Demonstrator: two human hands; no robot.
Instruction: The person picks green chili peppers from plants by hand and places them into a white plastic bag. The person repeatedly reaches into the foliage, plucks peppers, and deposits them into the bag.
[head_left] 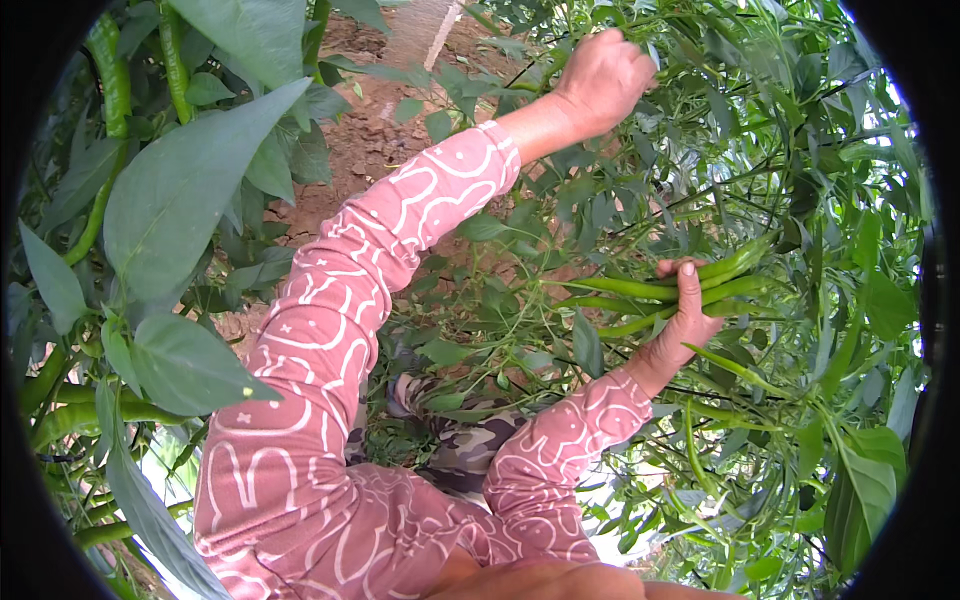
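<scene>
My left hand [605, 85] is stretched far out over the pepper plants, its fingers curled closed among the leaves. What they hold, if anything, is hidden. Nearer to me on the right, my right hand [675, 340] grips a bunch of long green chili peppers [625, 288], with the thumb pressed across them. Both ends of the bunch stick out past the hand. Just below that hand, another green chili pepper [740, 370] shows among the leaves. Pink sleeves with white line drawings cover both arms.
Large leaves [190, 210] stand close on the left, with chili peppers [113, 90] hanging beside them. Dense pepper plants [800, 150] fill the right side. Brown soil [370, 135] runs between the rows. Camouflage-patterned cloth [475, 445] shows below my arms.
</scene>
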